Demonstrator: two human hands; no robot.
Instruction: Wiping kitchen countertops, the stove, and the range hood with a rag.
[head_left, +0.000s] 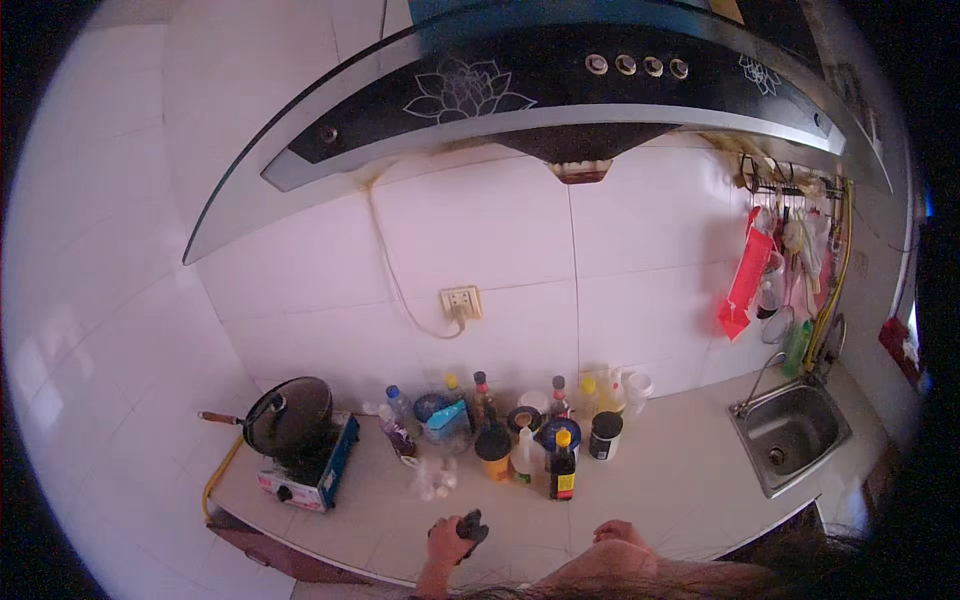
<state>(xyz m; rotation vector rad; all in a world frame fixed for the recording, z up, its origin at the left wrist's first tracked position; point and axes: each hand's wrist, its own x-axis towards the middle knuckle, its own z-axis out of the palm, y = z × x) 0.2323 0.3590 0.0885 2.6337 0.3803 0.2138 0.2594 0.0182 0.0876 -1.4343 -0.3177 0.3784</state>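
My left hand is closed around a crumpled dark cloth just above the front part of the counter. To its right, my right hand hangs over the counter edge with its fingers curled; whether it holds anything cannot be told. A bottle with a yellow cap and dark contents stands between and behind the hands. Behind my left hand lies a clear plastic bag with pale round things. An orange container with a dark lid stands nearby.
A gas stove with a lidded wok is at the left. Several bottles and jars line the wall, among them a black-lidded jar. A steel sink lies at the right. A range hood overhangs the counter.
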